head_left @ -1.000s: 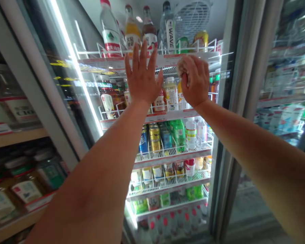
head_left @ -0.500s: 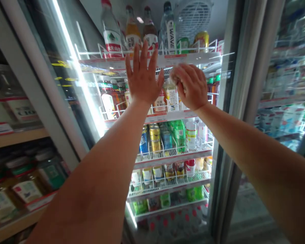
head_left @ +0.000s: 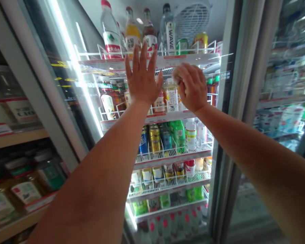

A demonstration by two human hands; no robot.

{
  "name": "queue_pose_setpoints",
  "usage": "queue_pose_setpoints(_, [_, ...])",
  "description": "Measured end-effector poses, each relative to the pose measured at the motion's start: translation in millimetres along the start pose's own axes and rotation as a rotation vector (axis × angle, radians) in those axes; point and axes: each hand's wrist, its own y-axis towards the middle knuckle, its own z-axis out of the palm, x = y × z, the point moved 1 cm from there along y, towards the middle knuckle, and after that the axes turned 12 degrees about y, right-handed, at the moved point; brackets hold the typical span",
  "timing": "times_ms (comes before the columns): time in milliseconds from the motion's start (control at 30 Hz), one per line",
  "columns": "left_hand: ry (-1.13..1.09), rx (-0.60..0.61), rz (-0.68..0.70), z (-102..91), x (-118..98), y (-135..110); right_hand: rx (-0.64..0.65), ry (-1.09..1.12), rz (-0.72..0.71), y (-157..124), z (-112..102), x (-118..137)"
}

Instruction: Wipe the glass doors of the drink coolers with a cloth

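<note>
My left hand (head_left: 142, 76) lies flat on the glass door (head_left: 96, 101) of a drinks cooler, fingers spread and pointing up. To its right, my right hand (head_left: 191, 87) is closed round a pale wad, apparently a cloth (head_left: 176, 75), pressed against the same glass at the level of the second shelf. Behind the glass stand bottles (head_left: 132, 30) on the top wire shelf (head_left: 165, 60) and cans (head_left: 155, 138) on a lower one.
The cooler's metal frame (head_left: 234, 101) runs down on the right, with another glass-door cooler (head_left: 284, 88) beyond it. On the left, wooden shelves (head_left: 15, 137) carry jars (head_left: 22, 188) and boxes. A fan grille (head_left: 191, 17) shows at the cooler's top.
My right hand with the wad slid left and down across the glass, then came back slightly right. My left hand has stayed flat in place.
</note>
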Motion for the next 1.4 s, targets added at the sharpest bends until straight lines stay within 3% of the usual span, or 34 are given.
queue_pose_setpoints(67, [0.005, -0.031, 0.006, 0.2, 0.3, -1.0, 0.074, -0.002, -0.022, -0.8, 0.7, 1.2])
queue_pose_setpoints(233, [0.085, 0.005, 0.005, -4.6, -2.1, -2.2, -0.163, -0.039, 0.082, -2.7, 2.0, -4.3])
queue_pose_setpoints(400, [0.075, 0.028, -0.016, -6.6, -2.8, -0.3, 0.101, 0.025, -0.034, -3.4, 2.8, -1.0])
queue_pose_setpoints(567, [0.053, 0.012, 0.017, -7.3, -2.5, -0.6, -0.07, 0.036, 0.067, -2.4, -0.4, -1.7])
queue_pose_setpoints(733, [0.008, -0.024, -0.025, 3.5, 0.5, 1.4, 0.133, 0.039, -0.025, -4.4, 0.5, 3.9])
queue_pose_setpoints(900, [0.016, -0.017, -0.004, 6.2, 1.4, 1.7, -0.038, 0.015, 0.059, -5.3, 0.4, 1.5])
queue_pose_setpoints(1033, [0.046, -0.013, -0.011, -1.7, -0.9, -0.4, 0.167, 0.032, -0.073, -5.2, 1.7, 4.1])
queue_pose_setpoints(1200, [0.017, 0.022, -0.01, -2.8, -0.9, -0.4, -0.015, 0.031, 0.07, -5.6, -0.7, 2.0])
queue_pose_setpoints(1333, [-0.027, 0.003, -0.013, -3.3, -0.6, -1.3, 0.16, 0.055, -0.01, -6.6, 0.5, 3.9])
queue_pose_setpoints(1400, [-0.023, 0.014, -0.011, -4.9, -1.2, -1.7, 0.134, 0.056, 0.012, -6.5, 0.3, 3.3])
